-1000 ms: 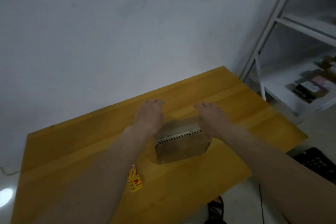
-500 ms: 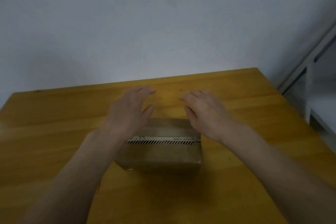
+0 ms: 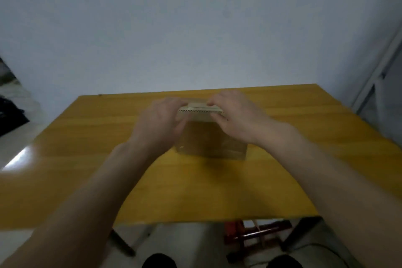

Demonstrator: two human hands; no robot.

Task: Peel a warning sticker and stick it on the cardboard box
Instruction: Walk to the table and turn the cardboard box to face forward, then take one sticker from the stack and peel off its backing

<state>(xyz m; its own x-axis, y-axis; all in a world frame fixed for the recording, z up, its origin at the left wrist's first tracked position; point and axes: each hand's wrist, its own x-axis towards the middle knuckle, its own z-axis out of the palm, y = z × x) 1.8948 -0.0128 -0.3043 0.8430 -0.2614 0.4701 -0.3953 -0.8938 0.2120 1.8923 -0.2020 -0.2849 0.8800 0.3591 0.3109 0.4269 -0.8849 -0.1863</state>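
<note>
A brown cardboard box (image 3: 208, 139) stands on the yellow wooden table (image 3: 282, 169), with a pale striped tape strip (image 3: 200, 110) along its top edge. My left hand (image 3: 161, 124) grips the box's upper left corner and my right hand (image 3: 235, 115) grips its upper right corner. The box looks tilted, its top leaning away from me. No warning sticker shows in the head view.
A white wall rises behind the table. A grey shelf frame (image 3: 378, 67) stands at the right. Under the table's near edge are a red stool (image 3: 254, 233) and my feet (image 3: 158, 261). Dark things (image 3: 10, 113) lie on the floor at far left.
The view swung from the right to face the table squarely. Both hands went from hovering flat over the box to gripping its top corners. The sticker sheet seen earlier is out of view.
</note>
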